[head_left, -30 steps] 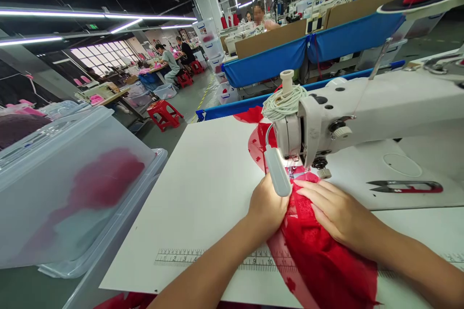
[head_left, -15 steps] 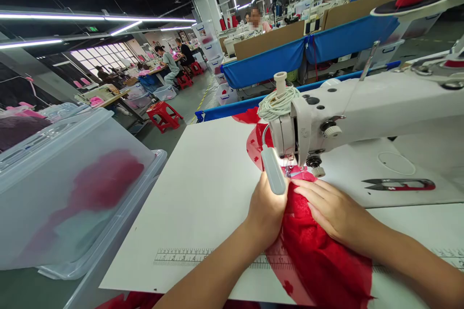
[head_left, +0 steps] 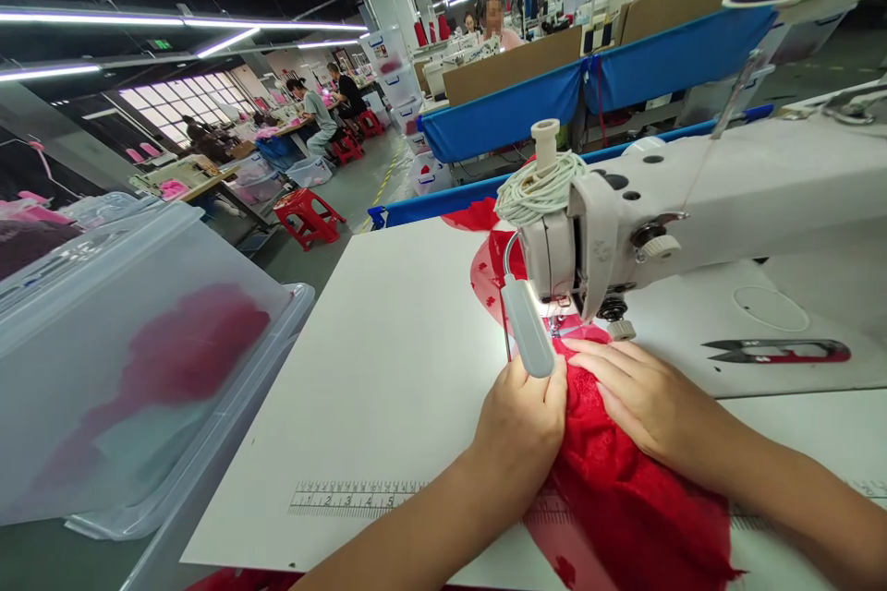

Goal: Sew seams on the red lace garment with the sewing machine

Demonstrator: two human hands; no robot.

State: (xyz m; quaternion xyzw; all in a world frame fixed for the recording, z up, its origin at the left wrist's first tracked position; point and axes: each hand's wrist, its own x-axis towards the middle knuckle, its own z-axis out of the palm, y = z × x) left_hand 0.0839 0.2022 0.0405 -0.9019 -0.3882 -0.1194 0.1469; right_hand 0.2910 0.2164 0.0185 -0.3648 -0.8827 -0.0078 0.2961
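Note:
A length of red lace fabric, with a sheer patterned part along its left side, runs from the front of the table up to the needle area of a white sewing machine. My left hand is closed on the fabric's left edge, just below a grey lamp head that hides some of its fingertips. My right hand lies flat on the fabric with its fingers stretched toward the presser foot. More sheer red fabric shows behind the machine head.
Thread snips lie on the machine bed, right of my right hand. A printed ruler crosses the white tabletop. On the left stands a translucent plastic bin with red material inside. A red stool and seated people are farther back.
My left hand has shifted slightly down and right, away from the presser foot. The right hand stays flat on the fabric. The whole view has moved a little.

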